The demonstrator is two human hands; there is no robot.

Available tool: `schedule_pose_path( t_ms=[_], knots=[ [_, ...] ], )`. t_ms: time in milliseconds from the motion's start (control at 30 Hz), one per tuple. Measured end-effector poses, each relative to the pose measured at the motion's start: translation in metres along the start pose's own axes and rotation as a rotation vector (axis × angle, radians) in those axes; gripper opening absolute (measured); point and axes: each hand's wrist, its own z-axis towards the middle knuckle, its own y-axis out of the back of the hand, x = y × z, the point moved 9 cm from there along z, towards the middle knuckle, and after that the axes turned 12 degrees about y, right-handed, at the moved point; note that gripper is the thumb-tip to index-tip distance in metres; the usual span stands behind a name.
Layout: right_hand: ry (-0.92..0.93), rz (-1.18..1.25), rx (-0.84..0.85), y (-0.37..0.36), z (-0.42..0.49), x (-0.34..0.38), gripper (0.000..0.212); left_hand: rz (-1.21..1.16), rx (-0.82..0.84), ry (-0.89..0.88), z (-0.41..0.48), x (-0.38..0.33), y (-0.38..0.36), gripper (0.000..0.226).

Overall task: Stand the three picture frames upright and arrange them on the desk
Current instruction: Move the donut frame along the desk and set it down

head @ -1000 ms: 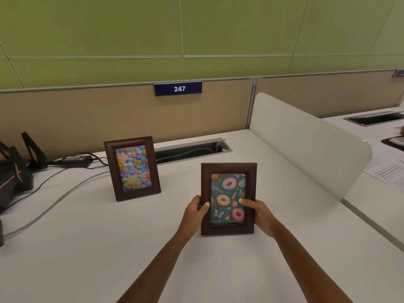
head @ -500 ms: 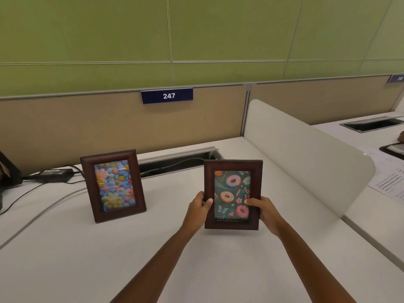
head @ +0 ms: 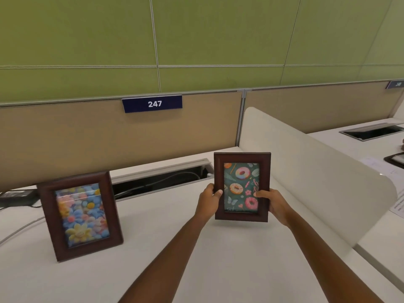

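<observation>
Head view: my left hand point(head: 208, 202) and right hand point(head: 276, 205) grip the donut frame point(head: 241, 186) upright.
Flower frame point(head: 80, 215) stands near the desk's point(head: 218, 259) left edge.

A dark brown wooden picture frame with a doughnut print point(head: 241, 186) is held upright at the middle of the white bench point(head: 218, 259), gripped at its left edge by the left hand point(head: 208, 201) and at its right edge by the right hand point(head: 274, 204). Well apart to its left, a dark brown wooden picture frame with a flower print point(head: 80, 215) is stood on the bench, leaning back. Behind both, an open cable tray point(head: 159, 178) is set into the bench before the tan partition panel point(head: 87, 138), on which a navy number plate marked 247 point(head: 152, 103) is mounted. To the right of the held frame, a white rounded divider board point(head: 306, 171) is stood along the bench edge.
</observation>
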Motion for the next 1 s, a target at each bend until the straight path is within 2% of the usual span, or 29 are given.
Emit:
schedule_pose_path(
  t_ms=[300, 733, 833, 1000],
  knots=[
    [-0.028, 0.020, -0.035, 0.017, 0.033, -0.023, 0.020, 0.025, 0.006, 0.004, 0.043, 0.000, -0.021, 0.030],
    [-0.072, 0.012, -0.030, 0.019, 0.040, -0.032, 0.014, 0.000, -0.014, 0.020, 0.045, 0.007, -0.029, 0.034],
    [-0.084, -0.006, -0.030, 0.020, 0.038, -0.038, 0.020, 0.015, -0.029, 0.045, 0.042, 0.019, -0.027, 0.036],
    [-0.049, -0.028, -0.033, 0.018, 0.021, -0.041, 0.031, 0.193, 0.058, 0.100, 0.028, 0.047, -0.033, 0.044]
  ],
)
